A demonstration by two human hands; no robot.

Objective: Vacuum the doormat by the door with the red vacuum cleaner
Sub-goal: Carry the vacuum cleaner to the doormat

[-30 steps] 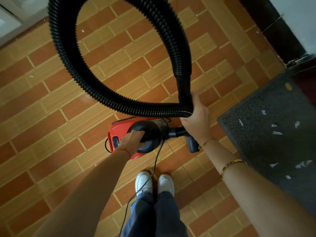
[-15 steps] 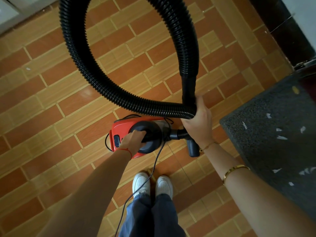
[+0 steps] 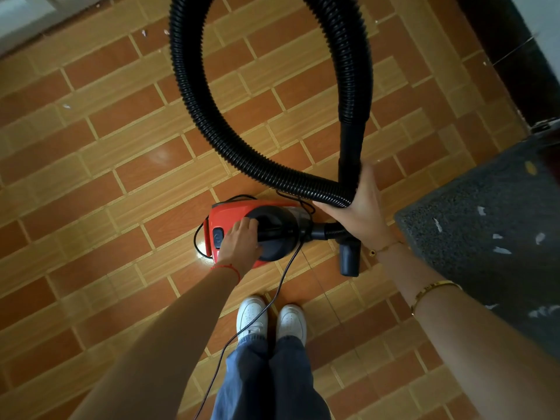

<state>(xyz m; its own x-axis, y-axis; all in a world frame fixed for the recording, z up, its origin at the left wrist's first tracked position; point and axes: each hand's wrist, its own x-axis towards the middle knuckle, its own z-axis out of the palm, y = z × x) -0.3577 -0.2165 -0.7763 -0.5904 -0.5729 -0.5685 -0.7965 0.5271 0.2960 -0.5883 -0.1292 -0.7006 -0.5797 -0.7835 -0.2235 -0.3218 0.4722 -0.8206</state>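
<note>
A person stands on a brick-patterned tile floor (image 3: 127,153), seen from above, with a red vacuum cleaner (image 3: 230,216) at centre frame just ahead of a pair of white shoes (image 3: 269,321). The left hand (image 3: 241,242) lies on the machine's black top handle (image 3: 272,231), fingers curled over its near end; whether they close fully round it cannot be told. The right hand (image 3: 360,207), just right of centre, clasps the black ribbed hose (image 3: 212,122) where two runs of it cross, fingers wrapped beneath the lower run and the smooth rigid end rising past the thumb. The hose loops up and out through the top of the frame. Below the right hand, a short dark nozzle (image 3: 350,257) points down toward the floor beside the vacuum's front port. A thin black power cord (image 3: 272,301) trails from the machine down past the shoes to the bottom edge. The grey doormat (image 3: 485,237) lies at the right edge of the frame, well right of the vacuum, strewn with white paper scraps (image 3: 501,250). A gold bangle (image 3: 436,291) circles the right forearm, and a red string (image 3: 227,269) circles the left wrist.
</note>
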